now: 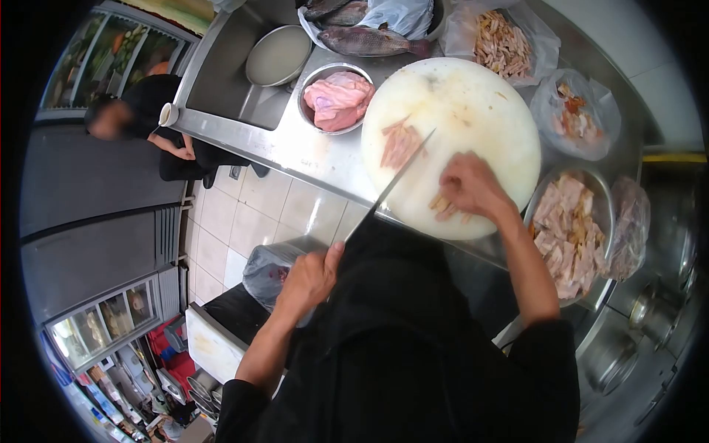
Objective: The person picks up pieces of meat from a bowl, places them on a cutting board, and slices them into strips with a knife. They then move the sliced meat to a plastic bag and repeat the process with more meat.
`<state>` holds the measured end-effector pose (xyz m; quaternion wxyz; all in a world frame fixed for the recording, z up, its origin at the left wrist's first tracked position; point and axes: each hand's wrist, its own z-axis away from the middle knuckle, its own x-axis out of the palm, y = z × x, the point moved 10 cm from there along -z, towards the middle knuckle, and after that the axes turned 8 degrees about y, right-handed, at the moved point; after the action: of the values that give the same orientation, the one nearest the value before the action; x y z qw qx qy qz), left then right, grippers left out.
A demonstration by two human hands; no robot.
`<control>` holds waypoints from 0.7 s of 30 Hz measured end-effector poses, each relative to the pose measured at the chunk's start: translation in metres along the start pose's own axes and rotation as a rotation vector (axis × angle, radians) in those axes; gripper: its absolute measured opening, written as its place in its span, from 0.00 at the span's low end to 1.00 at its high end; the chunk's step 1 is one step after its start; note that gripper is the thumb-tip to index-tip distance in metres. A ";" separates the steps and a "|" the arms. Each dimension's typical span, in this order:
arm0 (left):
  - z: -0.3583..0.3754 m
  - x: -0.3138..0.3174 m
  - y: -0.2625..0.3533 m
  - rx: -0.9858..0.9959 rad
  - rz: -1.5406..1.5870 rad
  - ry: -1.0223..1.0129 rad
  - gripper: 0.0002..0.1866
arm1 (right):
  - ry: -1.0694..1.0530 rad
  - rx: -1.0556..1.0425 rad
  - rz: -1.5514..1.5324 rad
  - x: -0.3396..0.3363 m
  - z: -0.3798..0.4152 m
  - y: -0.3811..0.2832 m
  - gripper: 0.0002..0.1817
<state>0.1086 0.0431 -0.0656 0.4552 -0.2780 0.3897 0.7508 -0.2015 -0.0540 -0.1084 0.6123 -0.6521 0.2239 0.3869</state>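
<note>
My left hand [310,279] is closed around the handle of a long kitchen knife [396,179]. The blade points up and right across a round white cutting board [502,111], its tip beside a small pile of sliced pink meat [400,145]. On the right part of the board, my right hand [473,184] has its fingers curled down over some pale meat strips [446,208]. Part of those strips is hidden under the hand, apart from the blade.
A metal bowl of raw pink meat [338,102] stands left of the board; whole fish [369,42] lie behind. Bags of meat strips [502,44] and scraps [576,118] and a tray of meat slabs [569,229] surround the right side. A person [159,125] sits beyond the sink [221,81].
</note>
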 end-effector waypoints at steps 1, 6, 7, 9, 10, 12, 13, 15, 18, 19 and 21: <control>-0.001 -0.002 0.001 0.005 0.001 -0.001 0.38 | 0.011 0.030 -0.022 0.000 -0.002 0.002 0.06; 0.002 0.000 0.000 -0.008 0.048 -0.003 0.39 | 0.094 0.207 -0.215 -0.008 -0.005 0.009 0.06; 0.003 0.001 -0.002 -0.009 0.058 -0.005 0.39 | 0.079 0.138 -0.196 -0.010 -0.005 0.003 0.07; 0.005 0.004 -0.004 -0.011 0.080 -0.010 0.39 | 0.047 0.002 -0.158 -0.014 -0.003 -0.006 0.08; 0.006 0.005 -0.004 -0.008 0.079 -0.010 0.38 | 0.049 -0.016 -0.146 -0.012 -0.003 -0.007 0.08; 0.006 0.004 -0.003 0.004 0.075 -0.008 0.38 | 0.059 -0.052 -0.122 -0.009 -0.006 -0.009 0.08; 0.007 0.004 -0.003 -0.001 0.076 -0.011 0.38 | 0.033 -0.046 -0.161 -0.008 -0.005 -0.010 0.08; 0.009 0.003 -0.004 -0.012 0.076 -0.019 0.38 | -0.018 -0.033 -0.240 -0.006 -0.001 -0.016 0.07; 0.011 0.000 -0.004 -0.016 0.072 -0.005 0.38 | 0.042 -0.063 -0.211 0.000 0.000 -0.016 0.07; 0.012 -0.001 -0.004 -0.014 0.073 0.000 0.38 | 0.117 -0.119 -0.188 0.000 0.000 -0.017 0.07; 0.012 -0.002 -0.003 -0.010 0.074 0.008 0.38 | 0.268 -0.227 -0.142 0.002 -0.001 -0.025 0.07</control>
<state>0.1115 0.0528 -0.0583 0.4242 -0.2684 0.3978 0.7680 -0.1809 -0.0509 -0.0946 0.5254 -0.7769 0.2117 0.2749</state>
